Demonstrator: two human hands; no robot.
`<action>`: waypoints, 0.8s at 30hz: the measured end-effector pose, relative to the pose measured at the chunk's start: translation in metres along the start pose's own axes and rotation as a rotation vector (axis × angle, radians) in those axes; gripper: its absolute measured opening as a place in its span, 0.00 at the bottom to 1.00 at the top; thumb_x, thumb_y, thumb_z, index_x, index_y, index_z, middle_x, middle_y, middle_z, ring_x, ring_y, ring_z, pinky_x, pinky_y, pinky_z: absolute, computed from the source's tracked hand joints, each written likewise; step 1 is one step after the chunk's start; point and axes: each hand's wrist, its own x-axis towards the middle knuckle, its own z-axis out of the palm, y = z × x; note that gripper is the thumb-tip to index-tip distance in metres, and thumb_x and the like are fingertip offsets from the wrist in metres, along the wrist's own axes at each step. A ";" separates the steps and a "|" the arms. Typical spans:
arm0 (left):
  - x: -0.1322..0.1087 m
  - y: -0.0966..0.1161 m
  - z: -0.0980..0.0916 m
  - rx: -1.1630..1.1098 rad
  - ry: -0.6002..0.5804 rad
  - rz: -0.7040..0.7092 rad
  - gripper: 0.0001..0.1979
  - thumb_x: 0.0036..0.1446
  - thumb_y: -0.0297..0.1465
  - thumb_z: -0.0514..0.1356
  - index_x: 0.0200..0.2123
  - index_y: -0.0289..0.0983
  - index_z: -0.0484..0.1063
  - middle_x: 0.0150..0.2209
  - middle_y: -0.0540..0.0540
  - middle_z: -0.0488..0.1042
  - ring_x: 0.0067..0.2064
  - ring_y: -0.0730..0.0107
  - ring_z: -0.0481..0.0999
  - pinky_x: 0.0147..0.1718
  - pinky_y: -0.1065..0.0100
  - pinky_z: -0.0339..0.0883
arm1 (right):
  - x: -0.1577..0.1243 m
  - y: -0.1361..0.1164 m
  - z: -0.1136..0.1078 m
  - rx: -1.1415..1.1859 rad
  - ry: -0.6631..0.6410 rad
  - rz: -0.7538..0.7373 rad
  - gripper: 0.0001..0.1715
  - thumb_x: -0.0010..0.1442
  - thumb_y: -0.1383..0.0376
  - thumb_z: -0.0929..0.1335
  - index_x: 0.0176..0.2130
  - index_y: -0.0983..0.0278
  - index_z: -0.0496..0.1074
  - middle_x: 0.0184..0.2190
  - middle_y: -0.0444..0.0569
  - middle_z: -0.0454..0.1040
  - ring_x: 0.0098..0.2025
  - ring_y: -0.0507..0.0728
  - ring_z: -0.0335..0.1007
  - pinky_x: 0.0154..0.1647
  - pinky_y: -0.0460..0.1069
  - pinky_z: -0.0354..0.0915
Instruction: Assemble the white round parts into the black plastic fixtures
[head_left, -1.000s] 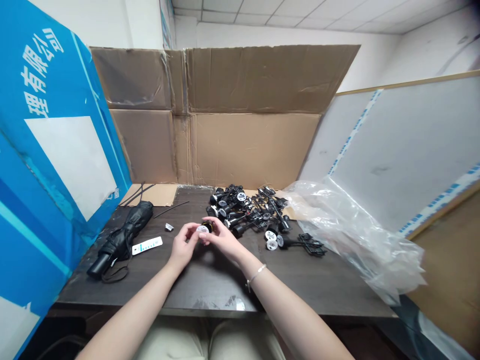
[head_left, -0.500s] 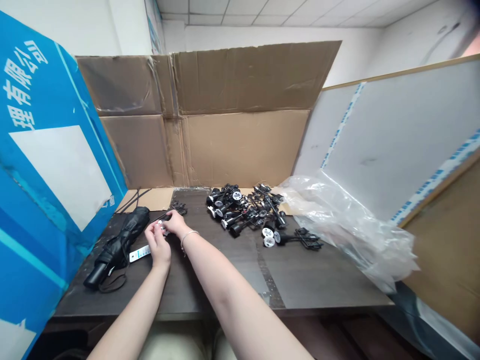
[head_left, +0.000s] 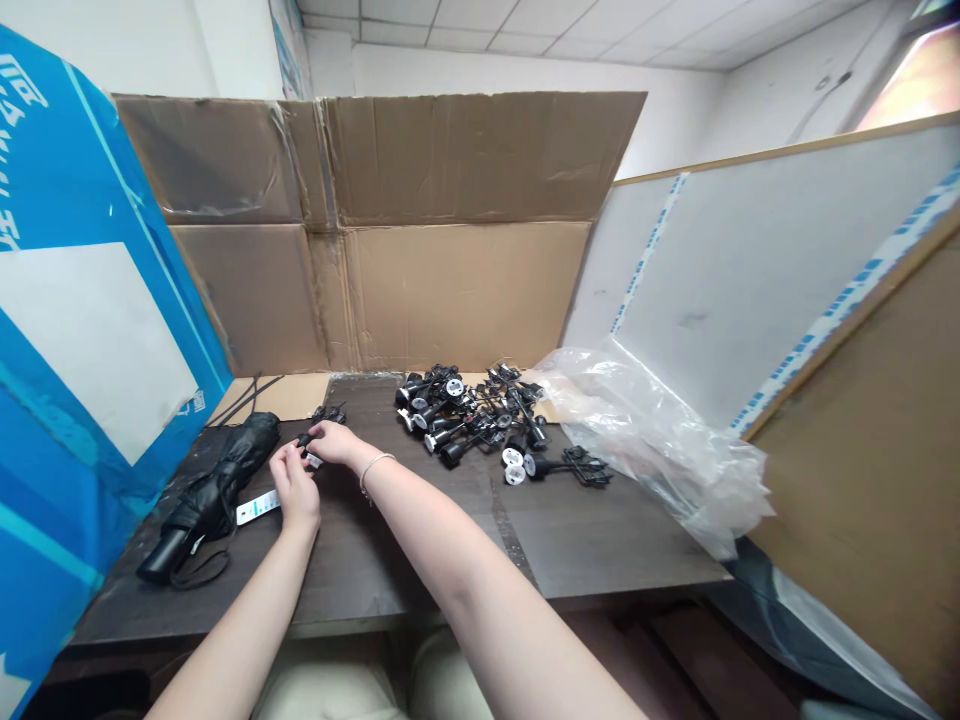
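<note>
Close together at the left of the table, both my hands have their fingers pinched round a small black piece (head_left: 304, 440) with a white part; fingers hide most of it. My left hand (head_left: 296, 485) is closed at its near side, and my right hand (head_left: 335, 443) grips it from above and the right. To the left lies a folded black umbrella (head_left: 214, 490) with a wrist strap. A white and blue tag (head_left: 257, 507) lies between the umbrella and my left hand. Thin black parts (head_left: 330, 412) show just beyond my right hand.
A pile of black cylindrical parts (head_left: 469, 415) with round white ends lies mid-table. One such part (head_left: 566, 465) lies at its right, beside white discs (head_left: 514, 467). Clear plastic sheeting (head_left: 660, 440) covers the right side. Cardboard (head_left: 457, 290) stands behind; a blue panel (head_left: 112, 380) stands left.
The view has shifted, so the whole scene sits farther left. My hands stay together beside the umbrella; the held piece now shows more black and less white between the fingers.
</note>
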 end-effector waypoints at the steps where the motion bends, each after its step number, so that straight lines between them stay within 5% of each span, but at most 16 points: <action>1: 0.000 0.000 0.000 -0.004 -0.001 -0.007 0.14 0.55 0.41 0.50 0.37 0.36 0.63 0.34 0.47 0.67 0.29 0.76 0.66 0.25 0.75 0.59 | -0.005 -0.002 -0.003 0.000 -0.015 -0.036 0.18 0.46 0.72 0.69 0.40 0.65 0.70 0.38 0.48 0.74 0.42 0.56 0.69 0.40 0.46 0.63; 4: 0.000 0.000 0.000 -0.005 -0.008 -0.017 0.15 0.54 0.41 0.50 0.37 0.36 0.63 0.34 0.47 0.67 0.28 0.77 0.66 0.24 0.75 0.59 | -0.030 -0.004 -0.023 -0.089 -0.059 -0.153 0.12 0.45 0.70 0.69 0.34 0.62 0.72 0.34 0.44 0.74 0.39 0.54 0.69 0.39 0.45 0.62; 6: 0.000 0.000 0.001 -0.003 -0.017 -0.014 0.14 0.54 0.41 0.51 0.36 0.36 0.64 0.34 0.48 0.67 0.27 0.78 0.66 0.23 0.76 0.58 | -0.055 -0.002 -0.048 -0.343 -0.134 -0.347 0.09 0.47 0.68 0.69 0.33 0.62 0.72 0.31 0.44 0.75 0.35 0.54 0.70 0.36 0.46 0.62; 8: -0.001 0.000 0.002 -0.007 -0.031 -0.012 0.13 0.54 0.39 0.52 0.36 0.36 0.64 0.32 0.49 0.66 0.27 0.79 0.66 0.23 0.77 0.58 | -0.085 0.005 -0.081 -0.538 -0.143 -0.365 0.08 0.47 0.67 0.68 0.32 0.63 0.73 0.28 0.46 0.75 0.31 0.55 0.70 0.33 0.46 0.61; 16: -0.005 -0.002 0.006 -0.019 -0.124 -0.009 0.09 0.52 0.35 0.54 0.33 0.36 0.66 0.32 0.49 0.68 0.27 0.78 0.66 0.22 0.77 0.58 | -0.182 0.062 -0.214 -1.017 0.150 0.282 0.14 0.43 0.72 0.67 0.34 0.66 0.72 0.32 0.53 0.74 0.32 0.58 0.69 0.27 0.46 0.58; 19: -0.005 -0.004 0.007 -0.008 -0.140 -0.026 0.09 0.51 0.35 0.54 0.34 0.36 0.67 0.32 0.48 0.69 0.28 0.77 0.67 0.22 0.77 0.59 | -0.195 0.080 -0.229 -1.082 0.234 0.314 0.17 0.43 0.71 0.68 0.37 0.65 0.71 0.35 0.54 0.72 0.35 0.58 0.69 0.30 0.47 0.59; 24: -0.003 -0.006 0.007 -0.003 -0.162 -0.033 0.10 0.49 0.36 0.55 0.32 0.35 0.67 0.31 0.48 0.69 0.27 0.77 0.67 0.21 0.77 0.58 | -0.194 0.088 -0.216 -1.132 0.178 0.216 0.18 0.43 0.65 0.70 0.38 0.64 0.70 0.39 0.54 0.68 0.41 0.60 0.67 0.37 0.48 0.61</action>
